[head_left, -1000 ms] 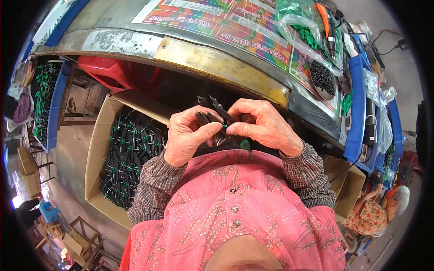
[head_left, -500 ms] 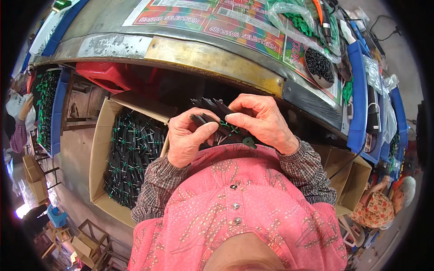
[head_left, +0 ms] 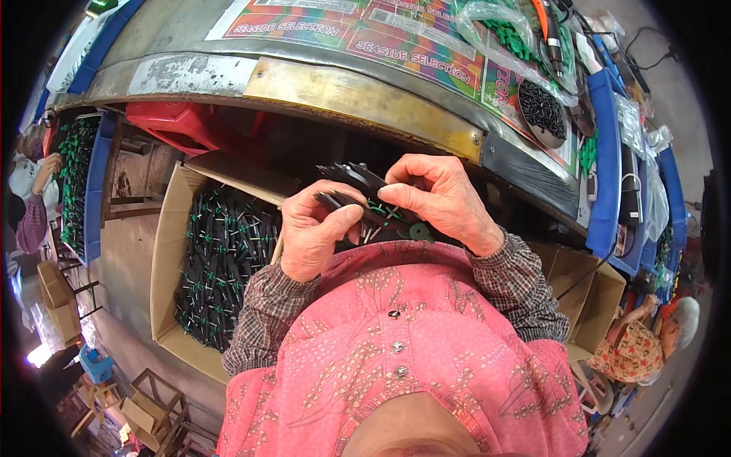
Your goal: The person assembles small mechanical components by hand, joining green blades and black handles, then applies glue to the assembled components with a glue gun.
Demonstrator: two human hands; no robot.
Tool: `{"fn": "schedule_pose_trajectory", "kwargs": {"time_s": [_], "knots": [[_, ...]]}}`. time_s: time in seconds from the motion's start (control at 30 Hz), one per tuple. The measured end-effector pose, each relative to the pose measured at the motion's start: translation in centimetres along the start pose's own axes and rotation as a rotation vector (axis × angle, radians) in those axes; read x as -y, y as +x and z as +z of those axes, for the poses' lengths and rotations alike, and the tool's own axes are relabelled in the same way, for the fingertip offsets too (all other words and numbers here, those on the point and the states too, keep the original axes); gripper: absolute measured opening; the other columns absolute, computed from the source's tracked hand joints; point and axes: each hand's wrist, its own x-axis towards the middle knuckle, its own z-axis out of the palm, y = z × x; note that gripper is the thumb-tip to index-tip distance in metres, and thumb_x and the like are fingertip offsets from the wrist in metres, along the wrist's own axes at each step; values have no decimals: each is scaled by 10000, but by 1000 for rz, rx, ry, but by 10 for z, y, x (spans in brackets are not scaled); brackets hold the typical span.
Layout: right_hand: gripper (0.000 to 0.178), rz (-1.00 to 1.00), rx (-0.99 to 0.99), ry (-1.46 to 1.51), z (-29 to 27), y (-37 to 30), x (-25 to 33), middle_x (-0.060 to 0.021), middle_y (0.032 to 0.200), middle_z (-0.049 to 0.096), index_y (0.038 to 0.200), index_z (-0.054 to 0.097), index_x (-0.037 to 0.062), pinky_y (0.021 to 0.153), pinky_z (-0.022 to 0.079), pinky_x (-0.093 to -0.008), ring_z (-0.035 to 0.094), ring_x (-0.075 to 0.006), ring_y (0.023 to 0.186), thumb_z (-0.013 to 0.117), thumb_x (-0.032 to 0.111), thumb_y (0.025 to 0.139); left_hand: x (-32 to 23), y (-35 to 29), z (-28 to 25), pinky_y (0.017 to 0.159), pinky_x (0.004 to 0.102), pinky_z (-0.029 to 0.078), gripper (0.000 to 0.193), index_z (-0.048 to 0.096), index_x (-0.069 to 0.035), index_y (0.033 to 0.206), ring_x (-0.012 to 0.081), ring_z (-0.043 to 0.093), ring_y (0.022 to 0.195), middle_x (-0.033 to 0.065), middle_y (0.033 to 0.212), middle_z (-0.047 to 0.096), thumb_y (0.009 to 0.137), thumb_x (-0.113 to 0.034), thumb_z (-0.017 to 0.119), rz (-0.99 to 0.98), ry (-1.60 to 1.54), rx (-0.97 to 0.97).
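Just in front of the pink shirt [head_left: 335,335], the left hand [head_left: 311,232] and the right hand [head_left: 443,204] pinch a bunch of black strips [head_left: 354,177] with their fingers [head_left: 340,222]. A round green bit [head_left: 419,231] sticks out near the shirt. The desk [head_left: 183,38] is just past the hands. To the left, a cardboard box [head_left: 164,282] holds lots of black and green pieces [head_left: 228,259]

The left hand [head_left: 314,234] and right hand [head_left: 438,204] face each other, slightly apart, before the near edge of the desk [head_left: 179,46]. Left: fingers curled in a grip, thumb pressed across. Right: nearer that edge, knuckles bent, thumb and index finger pinched. The left forearm [head_left: 259,320] and right forearm [head_left: 521,293], sleeved to the wrists, slant inward.
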Motion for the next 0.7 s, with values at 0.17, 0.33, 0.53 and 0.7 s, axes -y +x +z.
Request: {"fn": "schedule_pose_trajectory", "kwargs": {"time_s": [0.17,0.33,0.53,0.7], "knots": [[324,-102,-30,-198,-1,-7,-4,-11,934,599,1086,622,1,640,463,-213,571,-69,766,732,152,821,-3,2,-8,524,250,503,128,644,22,957,105,555,573,85,849,656,831,14,665,27,-67,-15],[697,-60,62,-134,-5,-13,-10,-90,1041,601,1278,517,6,815,474,-308,558,-164,994,807,332,734,-9,7,-4,526,278,519,141,640,32,976,137,580,604,125,902,652,838,13,658,106,-105,44],[627,72,176,260,-4,-15,-19,-37,1077,582,1274,516,-23,838,457,-270,525,-117,1004,785,165,740,-13,14,5,581,291,538,198,634,46,995,202,633,665,175,953,640,813,5,698,175,-116,158],[835,91,106,553,-11,-20,-14,-104,1117,600,1363,429,1,683,534,-281,635,-198,885,821,201,654,-14,16,12,579,293,532,225,615,48,1009,209,638,671,196,970,643,811,-6,708,255,-77,163]]}}
